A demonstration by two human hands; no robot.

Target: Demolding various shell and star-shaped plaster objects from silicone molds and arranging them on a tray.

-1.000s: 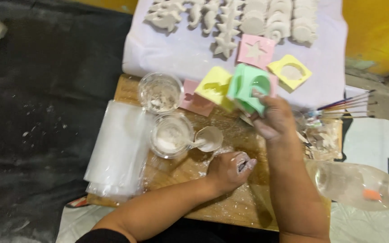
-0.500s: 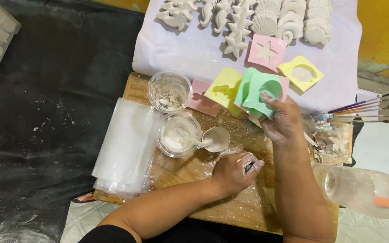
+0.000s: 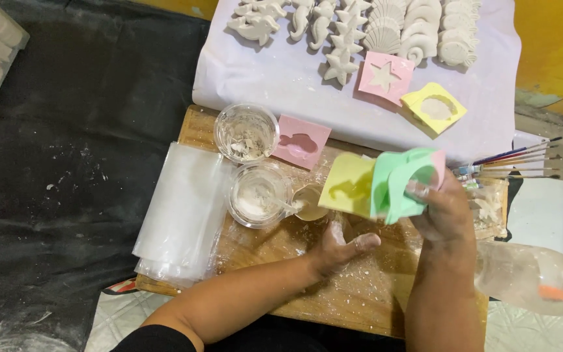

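A right hand (image 3: 447, 212) grips a stack of green (image 3: 402, 186) and yellow moulds (image 3: 348, 184) above a powder-dusted wooden board (image 3: 360, 287). The left hand (image 3: 340, 248) rests half-open and empty just below them, near a plaster cup (image 3: 255, 194). A plastic bottle (image 3: 532, 277) is cut off at right.

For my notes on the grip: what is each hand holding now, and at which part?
The right hand grips the green mould by its right edge. The left hand holds nothing; it touches the yellow mould.
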